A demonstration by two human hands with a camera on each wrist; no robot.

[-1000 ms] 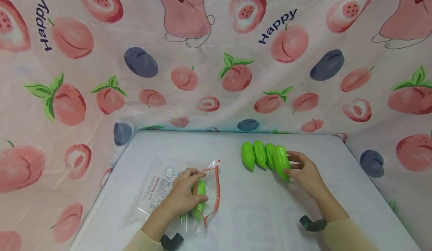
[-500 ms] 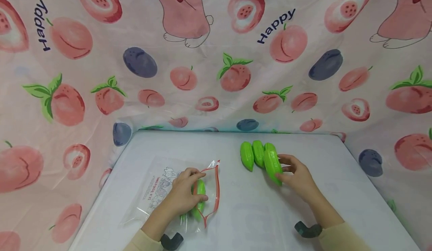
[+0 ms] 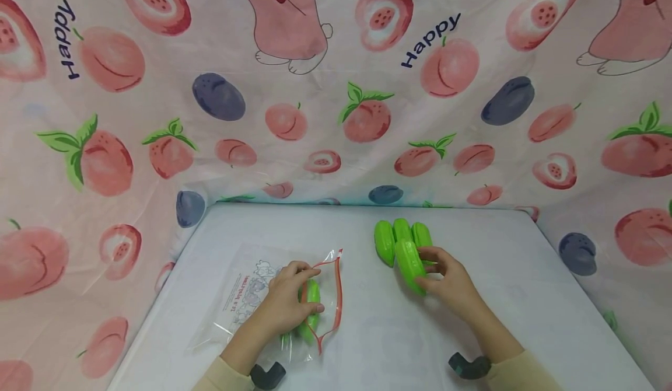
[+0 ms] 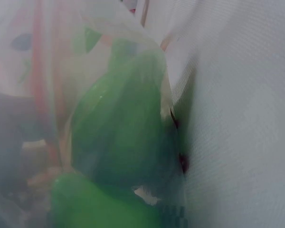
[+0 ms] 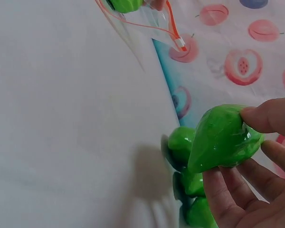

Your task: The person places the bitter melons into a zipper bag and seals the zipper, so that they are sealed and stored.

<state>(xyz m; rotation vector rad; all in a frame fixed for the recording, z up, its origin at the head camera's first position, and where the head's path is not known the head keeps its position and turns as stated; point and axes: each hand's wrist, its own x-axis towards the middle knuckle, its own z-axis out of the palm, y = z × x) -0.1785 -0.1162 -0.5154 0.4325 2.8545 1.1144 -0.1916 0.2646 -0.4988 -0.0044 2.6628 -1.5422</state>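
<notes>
My right hand (image 3: 448, 283) grips a glossy green, ridged, pod-shaped fruit (image 3: 409, 265) with a pointed end, between thumb and fingers. It is raised in front of three similar green fruits (image 3: 385, 244) in a row on the table; the right wrist view shows the held fruit (image 5: 223, 137) close up. On the left, my left hand (image 3: 286, 300) holds the near layer of a clear zip bag (image 3: 331, 303) at its red-edged, gaping mouth. Green fruit (image 3: 311, 306) lies inside the bag. Through the plastic, the left wrist view shows blurred green fruit (image 4: 118, 128).
A white table (image 3: 399, 344) carries everything. Fruit-printed cloth (image 3: 315, 111) hangs behind it and along both sides. A dark curved piece (image 3: 469, 366) sits at the right wrist, and another dark piece (image 3: 268, 375) at the left wrist.
My right hand has taken one green fruit from the right end of the row and carried it left and nearer, in front of the others. My left hand and the bag stay put.
</notes>
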